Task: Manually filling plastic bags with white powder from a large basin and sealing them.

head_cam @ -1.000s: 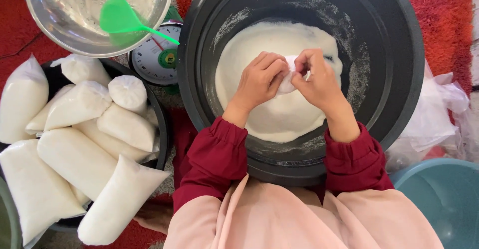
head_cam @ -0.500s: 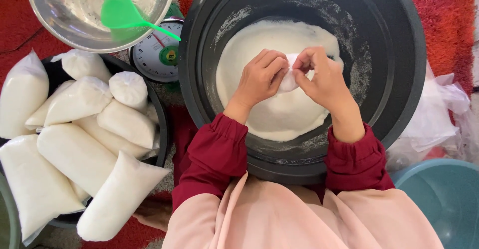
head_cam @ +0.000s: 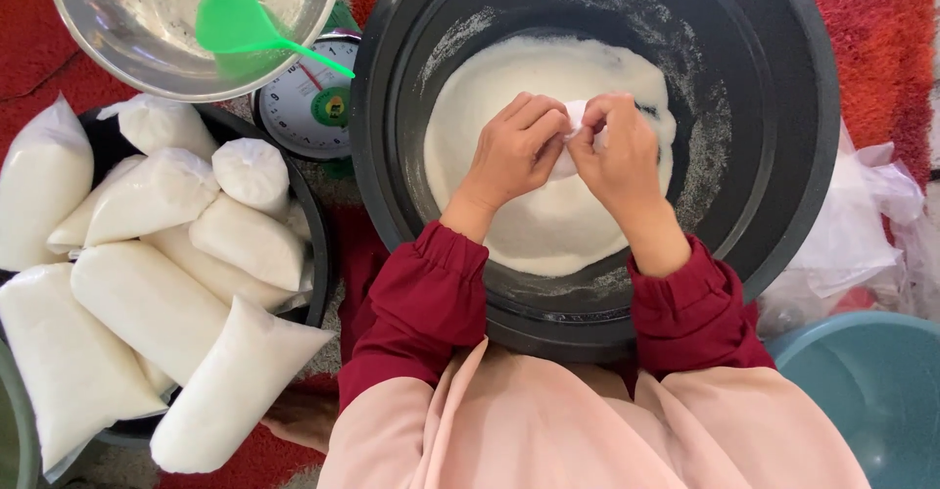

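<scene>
Small white bag [head_cam: 571, 141] pinched between left hand [head_cam: 517, 151] and right hand [head_cam: 619, 156], fingers closed on it, held over white powder [head_cam: 548, 225] in black basin [head_cam: 783, 156]. Leftward: scale [head_cam: 308, 102], green scoop [head_cam: 240, 24] in steel bowl [head_cam: 88, 39], filled bags [head_cam: 147, 293].

Filled bags [head_cam: 147, 283] lie left of the basin [head_cam: 783, 156] — scale [head_cam: 308, 102] between them.

left hand [head_cam: 516, 151] + right hand [head_cam: 617, 156] | pinch small bag [head_cam: 571, 146] | over black basin [head_cam: 793, 156]
</scene>
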